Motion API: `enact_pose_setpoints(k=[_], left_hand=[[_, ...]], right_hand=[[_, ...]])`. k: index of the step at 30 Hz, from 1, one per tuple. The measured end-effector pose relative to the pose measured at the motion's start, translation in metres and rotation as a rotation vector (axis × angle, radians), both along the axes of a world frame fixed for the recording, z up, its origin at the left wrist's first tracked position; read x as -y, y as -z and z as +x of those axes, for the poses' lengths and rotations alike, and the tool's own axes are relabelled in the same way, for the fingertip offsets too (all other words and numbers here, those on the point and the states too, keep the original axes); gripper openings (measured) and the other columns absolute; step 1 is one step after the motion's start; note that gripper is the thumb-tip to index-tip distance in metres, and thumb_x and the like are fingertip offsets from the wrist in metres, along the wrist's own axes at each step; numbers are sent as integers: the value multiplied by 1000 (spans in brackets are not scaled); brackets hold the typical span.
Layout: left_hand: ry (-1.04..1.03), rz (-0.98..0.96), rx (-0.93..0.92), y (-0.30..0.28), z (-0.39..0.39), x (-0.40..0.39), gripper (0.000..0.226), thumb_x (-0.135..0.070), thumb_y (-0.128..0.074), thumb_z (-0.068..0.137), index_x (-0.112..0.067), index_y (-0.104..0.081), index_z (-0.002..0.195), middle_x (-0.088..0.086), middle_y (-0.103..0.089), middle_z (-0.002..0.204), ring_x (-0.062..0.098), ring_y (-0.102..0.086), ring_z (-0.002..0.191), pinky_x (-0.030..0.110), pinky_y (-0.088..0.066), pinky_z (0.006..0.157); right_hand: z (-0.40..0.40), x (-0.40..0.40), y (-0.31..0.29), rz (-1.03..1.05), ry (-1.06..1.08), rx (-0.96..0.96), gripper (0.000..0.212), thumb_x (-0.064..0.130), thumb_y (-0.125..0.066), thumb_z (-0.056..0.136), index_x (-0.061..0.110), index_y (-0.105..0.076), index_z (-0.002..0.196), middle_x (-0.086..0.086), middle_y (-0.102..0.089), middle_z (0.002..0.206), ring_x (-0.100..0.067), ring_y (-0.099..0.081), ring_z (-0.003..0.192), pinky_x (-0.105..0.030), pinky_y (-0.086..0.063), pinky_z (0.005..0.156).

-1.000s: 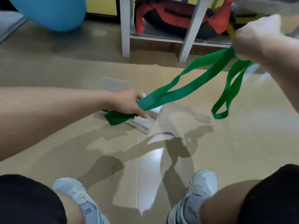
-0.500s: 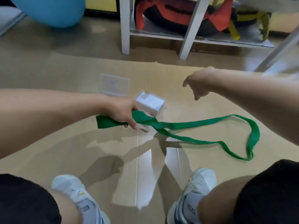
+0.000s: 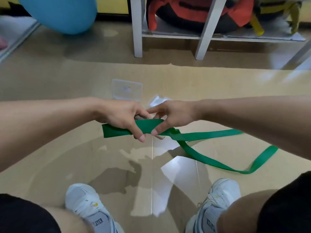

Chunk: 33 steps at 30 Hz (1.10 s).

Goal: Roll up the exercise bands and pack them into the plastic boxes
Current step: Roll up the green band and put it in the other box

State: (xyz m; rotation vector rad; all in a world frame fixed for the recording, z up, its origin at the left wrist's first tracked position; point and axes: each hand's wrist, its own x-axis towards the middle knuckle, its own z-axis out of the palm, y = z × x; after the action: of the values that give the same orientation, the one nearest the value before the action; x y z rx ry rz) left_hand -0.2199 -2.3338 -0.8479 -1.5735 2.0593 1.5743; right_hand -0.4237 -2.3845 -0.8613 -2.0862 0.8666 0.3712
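Note:
A long green exercise band [image 3: 148,126] is held in front of me above the floor. My left hand [image 3: 122,117] grips its flat end, thumb on top. My right hand [image 3: 171,117] pinches the band right beside the left, thumb in front and fingers behind. From there the band's loop trails down to the right and lies on the floor [image 3: 218,163]. A clear plastic lid [image 3: 127,89] lies flat on the floor beyond my hands. A clear plastic box [image 3: 158,101] shows partly behind my right hand; most of it is hidden.
A white shelf frame [image 3: 137,31] stands at the back with red, black and yellow gear on its low shelf. A blue exercise ball [image 3: 62,12] sits at the back left. My two white shoes [image 3: 87,207] and knees are at the bottom.
My right hand let the raised band drop to the floor, then came down and left to pinch it next to my left hand. My left hand kept hold of the end.

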Motion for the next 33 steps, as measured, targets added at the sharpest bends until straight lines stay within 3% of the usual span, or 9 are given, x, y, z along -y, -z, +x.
enact_pose_setpoints(k=[2, 5, 11, 14, 17, 21, 25, 29, 33], left_hand=[[-26, 35, -5, 0, 5, -3, 34, -23, -89, 76, -31, -73, 105, 5, -79, 99, 18, -71, 85, 36, -50, 86], [-125, 74, 1, 3, 13, -8, 33, -25, -87, 80, -20, -71, 108, 0, -79, 92, 17, -73, 83, 35, -53, 84], [-237, 203, 27, -8, 30, -11, 34, -40, -82, 77, -19, -74, 103, 9, -77, 107, 25, -76, 95, 44, -59, 84], [-350, 277, -37, -13, 41, -9, 47, -43, -79, 74, -13, -76, 109, 10, -76, 105, 26, -75, 95, 39, -61, 84], [-545, 293, -187, -12, 48, -8, 32, -32, -79, 79, -10, -80, 101, 10, -77, 103, 20, -73, 91, 30, -61, 81], [-729, 156, -342, -4, 38, -10, 47, -14, -84, 64, -7, -69, 109, 6, -77, 90, 14, -73, 75, 23, -61, 65], [-845, 116, -449, -1, 21, -13, 39, -8, -85, 69, -9, -65, 102, 8, -76, 91, 15, -74, 71, 23, -61, 63], [-884, 231, -566, -4, 18, -12, 44, -25, -80, 68, -9, -70, 108, 12, -77, 105, 23, -74, 94, 32, -56, 98], [-992, 316, -645, -5, 26, -7, 49, -23, -77, 76, -2, -71, 120, 20, -71, 124, 29, -70, 115, 33, -60, 92]], right_hand=[[1, -4, 2, 29, 4, -5, 18, 46, -76, 87, 34, -71, 99, 12, -72, 77, -1, -62, 65, -17, -45, 64], [1, -3, 2, 28, 8, 17, 27, 44, -77, 86, 22, -69, 73, 10, -59, 57, -5, -50, 49, -12, -37, 52], [5, -5, 9, -158, -27, -55, 39, 54, -80, 78, 19, -73, 94, -8, -70, 83, -14, -54, 65, -24, -39, 57], [4, -3, 6, -211, 14, -107, 36, 51, -76, 84, 18, -69, 99, 2, -63, 76, -14, -54, 66, -25, -39, 57], [2, 2, 5, -170, 18, -195, 37, 47, -81, 81, 25, -64, 106, 10, -68, 85, -15, -63, 79, -22, -43, 64], [8, -11, 7, -138, 41, -106, 83, 54, -84, 74, 33, -44, 144, 14, -60, 133, -8, -57, 120, -19, -40, 92], [26, -23, 3, -252, 196, 287, 61, 53, -83, 76, 33, -60, 128, 16, -68, 115, -2, -62, 106, -23, -52, 92], [27, -18, 0, -341, 250, 351, 33, 46, -77, 84, 30, -73, 112, 4, -75, 92, -18, -69, 85, -45, -57, 79], [19, -16, 5, -344, 329, 390, 22, 43, -72, 88, 38, -74, 109, 1, -74, 87, -25, -68, 85, -47, -56, 77]])
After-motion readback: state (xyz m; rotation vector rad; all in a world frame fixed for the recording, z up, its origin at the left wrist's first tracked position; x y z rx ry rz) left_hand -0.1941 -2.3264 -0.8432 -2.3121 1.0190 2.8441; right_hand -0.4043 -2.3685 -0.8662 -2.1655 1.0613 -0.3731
